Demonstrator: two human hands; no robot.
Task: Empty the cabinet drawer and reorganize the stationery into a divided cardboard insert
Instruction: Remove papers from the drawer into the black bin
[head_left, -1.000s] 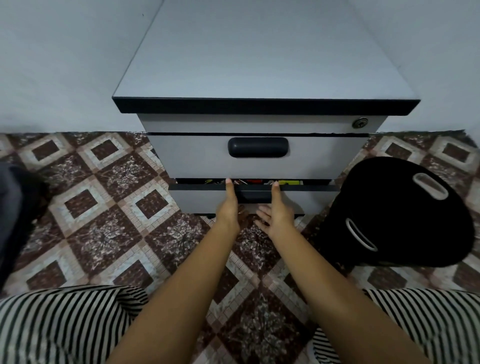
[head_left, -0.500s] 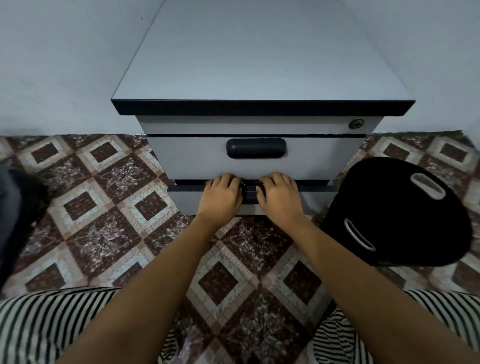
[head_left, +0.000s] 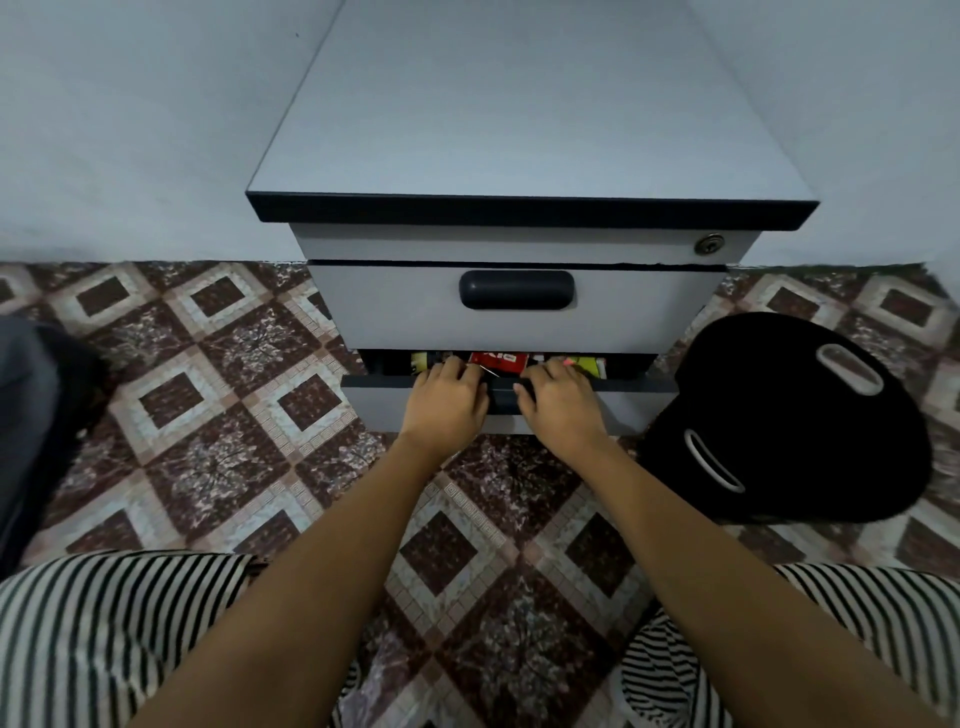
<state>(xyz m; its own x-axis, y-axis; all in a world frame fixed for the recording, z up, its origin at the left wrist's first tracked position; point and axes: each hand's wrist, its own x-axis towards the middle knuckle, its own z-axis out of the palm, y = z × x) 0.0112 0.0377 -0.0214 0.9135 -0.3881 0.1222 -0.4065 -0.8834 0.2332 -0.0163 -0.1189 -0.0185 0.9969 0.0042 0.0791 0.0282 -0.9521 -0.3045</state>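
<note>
Change: 1 s ago both hands were flat and open, just short of the drawer. 0.5 s ago they landed on its top rim. Now the drawer sits further out of the cabinet: the gap under the upper drawer is wider and the contents show.

Meaning for task: opening step is under way, not finished. Drawer only partly out, so most of the inside is still under the upper drawer. Nothing taken out yet, i.e. emptying not begun. Insert not in view.

Stationery: all still in the drawer, just far of the rim.
- Red box at centre.
- Yellow items to the right.
- A yellow-green bit at far left, too small to ID.

Fingers:
- L hand: fingers curled over the rim, tips hooked inside the drawer. Gripping the drawer front, holding no item. Thumb hidden, can't tell where it lies.
- R hand: same hook grip on the rim, just right of the L hand, fingers bent over the edge.
- R tips are prob. touching something pink/yellow inside, but the view is too dim to be sure.
- The hands are apart; the drawer's dark handle shows between them.

Both grips are on the rim, not on the handle.
</note>
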